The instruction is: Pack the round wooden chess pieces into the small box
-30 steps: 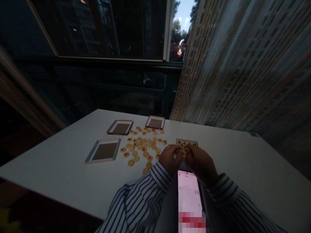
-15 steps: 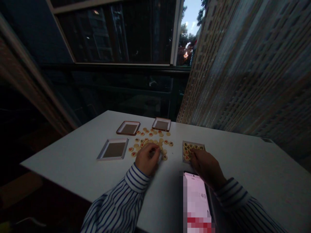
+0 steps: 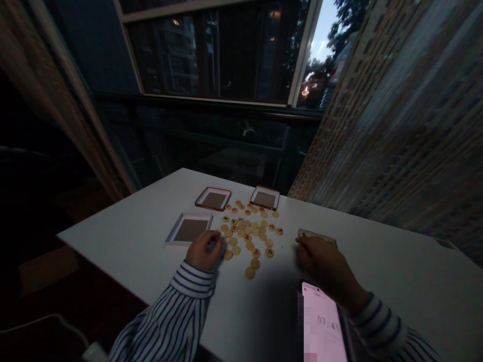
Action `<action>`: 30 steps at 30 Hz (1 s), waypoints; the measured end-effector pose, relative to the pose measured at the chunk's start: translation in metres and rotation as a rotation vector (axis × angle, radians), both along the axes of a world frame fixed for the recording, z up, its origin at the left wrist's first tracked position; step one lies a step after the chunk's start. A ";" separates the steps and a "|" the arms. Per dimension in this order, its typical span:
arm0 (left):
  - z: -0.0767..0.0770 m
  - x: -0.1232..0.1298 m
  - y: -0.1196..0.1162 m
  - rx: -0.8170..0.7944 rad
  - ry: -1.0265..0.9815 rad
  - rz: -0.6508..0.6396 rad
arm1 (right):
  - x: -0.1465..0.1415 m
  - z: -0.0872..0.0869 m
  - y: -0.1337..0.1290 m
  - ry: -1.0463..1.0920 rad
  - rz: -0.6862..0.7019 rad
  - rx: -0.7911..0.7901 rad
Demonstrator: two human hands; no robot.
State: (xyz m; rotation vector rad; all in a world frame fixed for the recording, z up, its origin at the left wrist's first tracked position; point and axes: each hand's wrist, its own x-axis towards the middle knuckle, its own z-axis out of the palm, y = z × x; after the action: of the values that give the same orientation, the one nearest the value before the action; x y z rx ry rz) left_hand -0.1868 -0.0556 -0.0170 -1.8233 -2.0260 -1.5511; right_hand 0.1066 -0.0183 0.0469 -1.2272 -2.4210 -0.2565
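Note:
Round wooden Chinese chess pieces [image 3: 248, 230] lie scattered mid-table, some with red or black characters up and many blank side up. My left hand [image 3: 205, 250] is at the left edge of the scatter, in front of a light-rimmed tray [image 3: 174, 227]. Its thumb and forefinger curl together; whatever they may pinch is hidden. My right hand [image 3: 325, 262] hangs over the front of a box [image 3: 317, 234] that holds chess pieces, mostly covered by the hand. Its fingers are drawn together, with the tips at the box's left side, and I cannot make out anything between them.
Two brown-rimmed trays [image 3: 213, 198] stand at the back of the white table [image 3: 124, 226]. A phone [image 3: 323, 322] showing a timer lies at the front, beneath my right forearm. Beyond the table are a window [image 3: 219, 55] and a curtain [image 3: 396, 110].
My left hand has moved left, from over the pieces to their left edge, uncovering several. My right hand has drawn back from inside the box to its left front. The view has shifted.

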 end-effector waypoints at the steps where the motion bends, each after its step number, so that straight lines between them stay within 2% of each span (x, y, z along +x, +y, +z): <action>1: -0.005 -0.001 0.001 -0.003 0.021 0.001 | -0.008 0.004 0.000 -0.015 0.037 0.002; 7: -0.021 -0.010 0.006 -0.013 0.250 -0.049 | -0.068 0.021 -0.002 -0.050 0.190 -0.036; 12: -0.021 -0.006 0.004 -0.005 0.341 0.014 | -0.101 0.009 0.004 -0.045 0.238 -0.110; 19: -0.006 0.005 -0.005 -0.252 0.388 0.108 | -0.105 -0.017 0.013 0.039 0.307 -0.171; 30: 0.000 0.007 -0.006 -0.357 0.436 0.140 | -0.098 -0.019 0.013 0.064 0.335 -0.187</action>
State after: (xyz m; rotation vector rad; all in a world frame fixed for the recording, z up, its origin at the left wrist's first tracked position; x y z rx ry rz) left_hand -0.1798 -0.0618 -0.0175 -1.8597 -2.2387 -0.7063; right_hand 0.0083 -0.0051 0.0278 -0.8635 -2.5880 0.1081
